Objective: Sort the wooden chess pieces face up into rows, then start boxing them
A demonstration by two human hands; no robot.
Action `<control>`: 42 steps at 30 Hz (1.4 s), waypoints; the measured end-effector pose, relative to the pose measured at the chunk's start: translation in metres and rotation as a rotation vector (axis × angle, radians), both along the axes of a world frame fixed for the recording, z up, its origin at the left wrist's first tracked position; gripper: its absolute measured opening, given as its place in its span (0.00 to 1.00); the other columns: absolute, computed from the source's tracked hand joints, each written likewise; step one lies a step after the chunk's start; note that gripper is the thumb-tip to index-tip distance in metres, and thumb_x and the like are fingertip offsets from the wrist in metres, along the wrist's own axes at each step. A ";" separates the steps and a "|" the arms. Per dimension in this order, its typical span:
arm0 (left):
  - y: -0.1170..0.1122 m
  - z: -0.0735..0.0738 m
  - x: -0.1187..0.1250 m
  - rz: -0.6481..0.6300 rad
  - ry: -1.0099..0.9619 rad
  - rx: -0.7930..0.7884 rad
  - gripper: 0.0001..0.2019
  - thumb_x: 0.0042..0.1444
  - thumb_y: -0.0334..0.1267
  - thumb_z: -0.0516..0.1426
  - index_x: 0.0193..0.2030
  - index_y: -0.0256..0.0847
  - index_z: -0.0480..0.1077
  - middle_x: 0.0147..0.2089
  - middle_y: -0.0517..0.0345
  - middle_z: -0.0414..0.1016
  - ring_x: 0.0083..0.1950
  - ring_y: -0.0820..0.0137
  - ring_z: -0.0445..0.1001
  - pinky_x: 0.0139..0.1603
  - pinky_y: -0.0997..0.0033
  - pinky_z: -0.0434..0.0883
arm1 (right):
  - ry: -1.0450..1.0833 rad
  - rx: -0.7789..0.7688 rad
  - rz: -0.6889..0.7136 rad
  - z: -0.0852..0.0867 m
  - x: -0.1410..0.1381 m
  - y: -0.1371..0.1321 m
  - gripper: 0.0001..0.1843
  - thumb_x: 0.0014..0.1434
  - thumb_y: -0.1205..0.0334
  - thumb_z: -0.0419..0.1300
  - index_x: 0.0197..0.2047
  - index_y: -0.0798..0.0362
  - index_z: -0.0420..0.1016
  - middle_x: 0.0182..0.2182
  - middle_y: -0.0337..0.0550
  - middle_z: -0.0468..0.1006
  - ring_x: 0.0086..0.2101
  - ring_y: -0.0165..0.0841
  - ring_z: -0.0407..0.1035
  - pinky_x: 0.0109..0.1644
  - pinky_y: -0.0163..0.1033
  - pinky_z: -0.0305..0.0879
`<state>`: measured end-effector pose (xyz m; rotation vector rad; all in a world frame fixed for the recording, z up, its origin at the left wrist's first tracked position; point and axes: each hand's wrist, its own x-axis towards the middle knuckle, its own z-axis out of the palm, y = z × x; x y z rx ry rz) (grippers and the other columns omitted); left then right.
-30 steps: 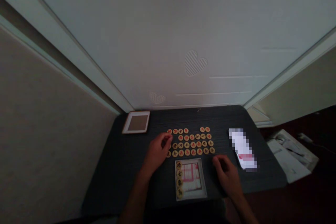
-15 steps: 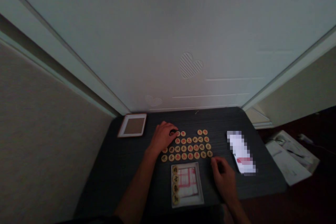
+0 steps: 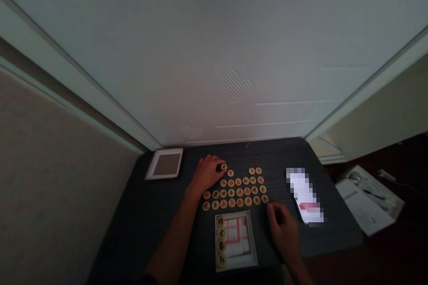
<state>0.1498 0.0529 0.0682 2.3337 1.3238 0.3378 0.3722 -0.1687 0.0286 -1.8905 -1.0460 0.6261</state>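
My left hand [image 3: 210, 173] is at the top left of several rows of round Chinese chess pieces. Its thumb and forefinger pinch one Chinese chess piece [image 3: 224, 167] with a dark character, raised slightly above the row. Just beside it lies a red-marked piece [image 3: 230, 173]. At the lower right of the rows, my right hand [image 3: 283, 228] rests on the table with its fingers curled together and nothing visible in them. Close to its fingertips sits the end piece [image 3: 265, 199] of the bottom row. An open box [image 3: 254, 249] below the rows holds a column of dark-marked pieces along its left side.
A phone [image 3: 303, 200], partly pixelated, lies on the right of the dark table [image 3: 150, 222]. A white-framed tray or tablet [image 3: 151, 173] is at the back left. A white wall panel [image 3: 187, 75] rises behind the table. Beyond the right edge stands a white box [image 3: 369, 213].
My left hand has drawn a Chinese chess piece out of the top row, and the piece now shows between its fingertips. My right hand has stayed in place. The view has shifted slightly.
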 end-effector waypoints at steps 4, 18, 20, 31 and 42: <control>0.003 0.003 0.002 0.010 -0.004 0.008 0.11 0.59 0.41 0.60 0.47 0.46 0.78 0.50 0.52 0.79 0.53 0.58 0.72 0.58 0.56 0.65 | 0.003 0.002 -0.001 -0.001 0.000 0.000 0.23 0.65 0.41 0.55 0.38 0.52 0.78 0.31 0.46 0.82 0.33 0.39 0.76 0.37 0.39 0.70; -0.071 0.040 -0.019 -0.069 -0.500 -0.175 0.13 0.58 0.38 0.61 0.51 0.45 0.76 0.51 0.54 0.73 0.43 0.71 0.75 0.48 0.68 0.75 | 0.075 0.136 -0.044 0.008 -0.013 0.000 0.22 0.64 0.42 0.56 0.38 0.53 0.76 0.30 0.44 0.79 0.32 0.37 0.74 0.37 0.39 0.70; -0.088 0.040 -0.019 -0.070 -0.517 -0.227 0.13 0.57 0.38 0.62 0.50 0.45 0.76 0.53 0.54 0.73 0.43 0.71 0.75 0.48 0.68 0.76 | 0.117 0.161 0.003 0.016 -0.022 0.002 0.20 0.64 0.43 0.57 0.38 0.52 0.75 0.30 0.44 0.79 0.32 0.36 0.74 0.38 0.38 0.70; -0.148 0.046 -0.017 -0.107 -0.498 -0.302 0.09 0.60 0.40 0.61 0.47 0.45 0.77 0.50 0.53 0.75 0.48 0.66 0.74 0.53 0.66 0.73 | 0.354 0.155 0.380 0.042 -0.067 0.005 0.14 0.61 0.49 0.63 0.42 0.50 0.74 0.37 0.44 0.80 0.39 0.37 0.76 0.44 0.39 0.72; -0.170 0.021 -0.038 0.043 -0.472 -0.290 0.08 0.62 0.39 0.58 0.46 0.44 0.76 0.43 0.56 0.78 0.43 0.68 0.75 0.47 0.70 0.71 | 0.379 0.056 0.418 0.032 -0.076 0.003 0.14 0.62 0.48 0.63 0.41 0.51 0.75 0.35 0.42 0.80 0.37 0.35 0.76 0.43 0.38 0.71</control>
